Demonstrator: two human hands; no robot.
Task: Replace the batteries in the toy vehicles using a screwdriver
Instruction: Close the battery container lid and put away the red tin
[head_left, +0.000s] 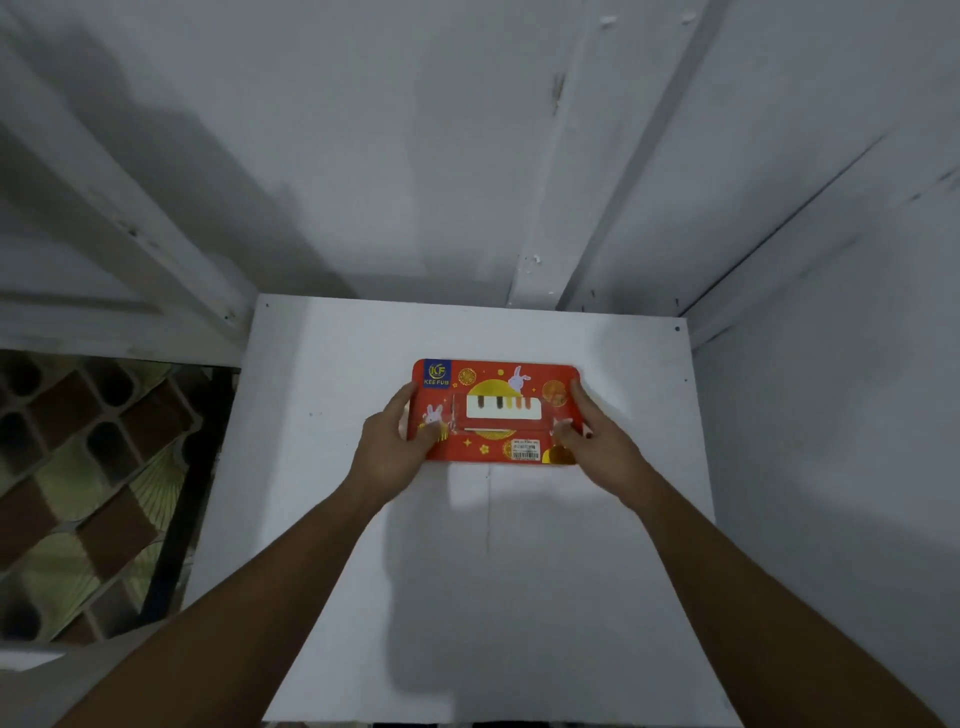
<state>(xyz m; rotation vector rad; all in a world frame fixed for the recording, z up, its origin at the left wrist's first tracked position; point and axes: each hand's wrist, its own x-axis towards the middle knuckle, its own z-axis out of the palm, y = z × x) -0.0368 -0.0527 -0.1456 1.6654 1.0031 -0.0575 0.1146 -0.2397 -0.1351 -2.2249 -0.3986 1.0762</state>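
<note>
Head view: a red blister card (488, 441) sits at the far half of the white table (467, 597) — its blue corner logo reads "KF", with "KEE FUB" beneath. The left hand (395, 436) and right hand (597, 436) grasp its short edges, thumbs on top. The barcode sticker (525, 450) is too small to read.

Red package (496, 410) — between both hands

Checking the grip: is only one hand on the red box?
No, the left hand and right hand each hold an end of the box on the table.
</note>
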